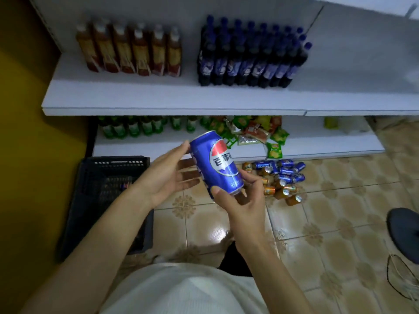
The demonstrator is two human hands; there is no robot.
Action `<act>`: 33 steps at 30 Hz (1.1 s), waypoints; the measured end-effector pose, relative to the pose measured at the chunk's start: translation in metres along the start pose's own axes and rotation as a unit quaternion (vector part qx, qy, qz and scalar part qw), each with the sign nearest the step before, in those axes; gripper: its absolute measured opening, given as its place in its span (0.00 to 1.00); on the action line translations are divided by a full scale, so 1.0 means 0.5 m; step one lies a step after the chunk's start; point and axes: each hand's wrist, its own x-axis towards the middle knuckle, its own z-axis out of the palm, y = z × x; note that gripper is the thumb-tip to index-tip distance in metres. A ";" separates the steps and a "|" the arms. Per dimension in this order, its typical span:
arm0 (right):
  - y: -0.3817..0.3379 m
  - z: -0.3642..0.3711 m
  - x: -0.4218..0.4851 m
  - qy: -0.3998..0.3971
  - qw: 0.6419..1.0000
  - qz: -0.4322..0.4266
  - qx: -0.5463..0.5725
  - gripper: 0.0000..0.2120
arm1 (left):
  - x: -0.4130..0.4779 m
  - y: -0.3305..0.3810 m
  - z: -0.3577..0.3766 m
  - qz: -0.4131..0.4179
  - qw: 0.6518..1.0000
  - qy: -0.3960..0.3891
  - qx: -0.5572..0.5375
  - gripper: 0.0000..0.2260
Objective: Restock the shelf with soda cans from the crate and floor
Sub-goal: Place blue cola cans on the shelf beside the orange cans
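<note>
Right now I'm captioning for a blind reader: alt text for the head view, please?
A blue metal soda can is held tilted before white shelves: right hand grips its lower end, left hand touches its side with straight fingers. Blue and orange cans litter the tiled floor.

The right hand (240, 200) gripped the lower end of a tilted blue can (215, 164), while the left hand (172, 173) touched its upper side with straight fingers. A black crate (90, 200) stood on the floor (340, 211); loose cans (281, 177) lay heaped by the lower shelf's (317, 146) front edge.
</note>
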 end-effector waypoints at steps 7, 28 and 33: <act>-0.016 -0.182 0.147 0.077 0.929 -0.272 -0.239 0.31 | 0.123 0.011 0.277 0.000 0.994 0.013 0.113 0.31; -0.509 -0.424 0.686 0.023 0.893 -0.386 -0.230 0.42 | 0.391 0.406 0.846 0.460 0.787 0.081 0.403 0.29; -0.628 -0.363 0.804 0.011 0.873 -0.415 -0.255 0.42 | 0.453 0.548 0.870 0.504 0.759 0.095 0.402 0.28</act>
